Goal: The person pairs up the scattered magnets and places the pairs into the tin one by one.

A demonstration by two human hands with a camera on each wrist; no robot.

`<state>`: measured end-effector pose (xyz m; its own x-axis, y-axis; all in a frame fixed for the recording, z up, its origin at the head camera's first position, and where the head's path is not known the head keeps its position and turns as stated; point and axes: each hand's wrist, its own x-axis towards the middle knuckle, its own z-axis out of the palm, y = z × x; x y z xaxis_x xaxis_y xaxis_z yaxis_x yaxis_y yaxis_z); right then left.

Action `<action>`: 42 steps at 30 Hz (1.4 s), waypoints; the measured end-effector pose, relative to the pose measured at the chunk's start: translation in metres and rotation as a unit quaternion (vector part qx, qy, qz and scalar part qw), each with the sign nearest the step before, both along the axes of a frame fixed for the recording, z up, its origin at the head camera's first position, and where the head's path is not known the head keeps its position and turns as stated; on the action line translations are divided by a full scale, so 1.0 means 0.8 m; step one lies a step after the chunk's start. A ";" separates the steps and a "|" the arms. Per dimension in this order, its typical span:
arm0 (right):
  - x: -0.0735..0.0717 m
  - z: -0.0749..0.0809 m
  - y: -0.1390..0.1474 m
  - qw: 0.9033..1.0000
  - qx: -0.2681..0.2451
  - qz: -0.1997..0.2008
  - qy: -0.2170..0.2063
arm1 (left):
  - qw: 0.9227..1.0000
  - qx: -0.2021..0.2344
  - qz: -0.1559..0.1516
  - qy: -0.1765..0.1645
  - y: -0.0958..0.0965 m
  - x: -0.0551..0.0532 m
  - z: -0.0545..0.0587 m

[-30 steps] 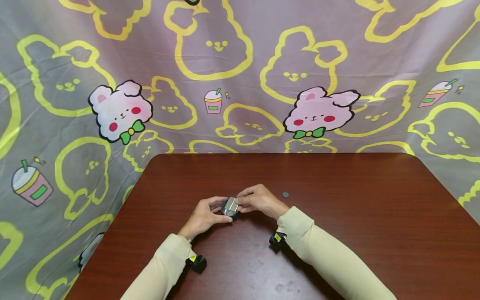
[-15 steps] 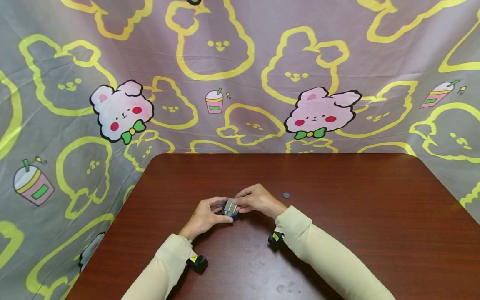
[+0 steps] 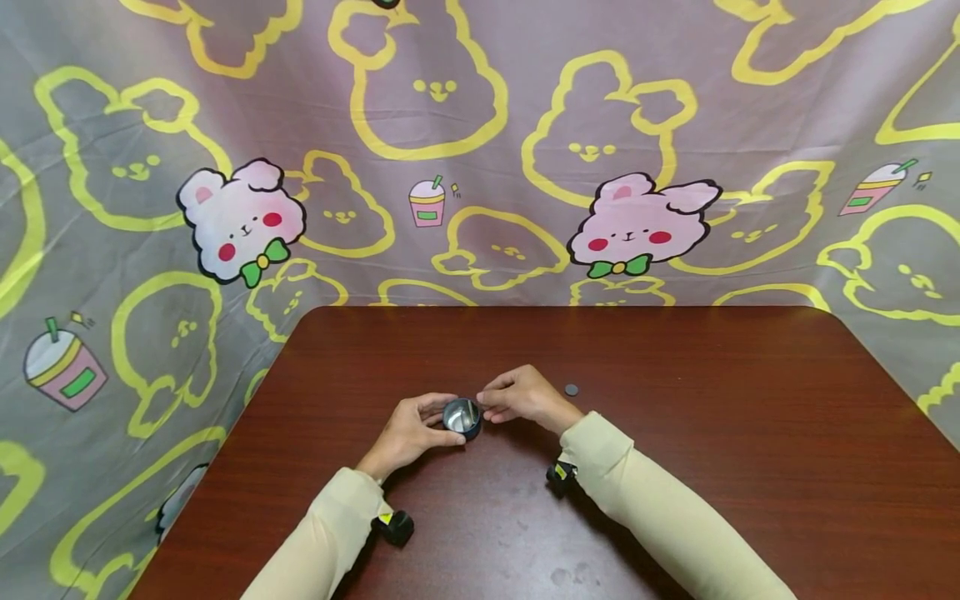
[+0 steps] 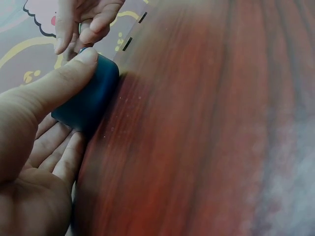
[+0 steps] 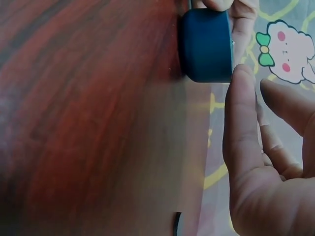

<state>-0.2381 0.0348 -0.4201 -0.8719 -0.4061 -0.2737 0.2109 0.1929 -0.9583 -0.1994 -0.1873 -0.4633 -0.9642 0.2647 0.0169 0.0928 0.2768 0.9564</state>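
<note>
My left hand (image 3: 408, 431) grips a small round dark-blue cup (image 3: 461, 430), its thumb and fingers on opposite sides. The cup stands upright on the table, its shiny metallic inside facing up. A narrow pale rectangular piece (image 3: 472, 412) shows inside, leaning near the right wall. In the left wrist view the thumb presses on the side of the blue cup (image 4: 91, 96). My right hand (image 3: 531, 395) is just right of the rim. In the right wrist view the right hand's fingertips (image 5: 242, 73) are right at the rim; thumb and index finger are apart with nothing between them.
A small flat grey disc (image 3: 572, 389) lies on the brown wooden table (image 3: 720, 433), behind the right wrist. A patterned curtain (image 3: 495, 192) hangs close behind the table's far edge. A small black camera (image 3: 397, 528) is worn at the left cuff.
The grey rectangular piece that the right fingers held over the cup has gone down into it. The right hand has let go and drawn slightly right. The left hand stays put.
</note>
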 end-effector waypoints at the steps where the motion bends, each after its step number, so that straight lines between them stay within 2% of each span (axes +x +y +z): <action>1: 0.000 -0.002 0.000 1.000 0.002 0.000 -0.002 | 1.000 -0.001 0.000 0.001 0.000 0.000 0.000; 14: 0.003 -0.015 -0.008 0.998 0.056 0.014 0.016 | 1.000 -0.008 0.002 -0.004 0.000 0.001 0.001; 31: -0.001 -0.002 -0.024 0.994 0.101 0.000 0.030 | 1.000 -0.009 -0.007 0.009 -0.005 -0.006 0.008; 37: 0.000 -0.006 -0.025 0.995 0.099 -0.002 0.020 | 1.000 -0.011 -0.010 0.002 -0.004 -0.004 0.007; 42: -0.002 -0.005 -0.016 0.996 0.090 0.006 0.023 | 0.999 -0.024 -0.027 0.000 -0.001 -0.003 0.012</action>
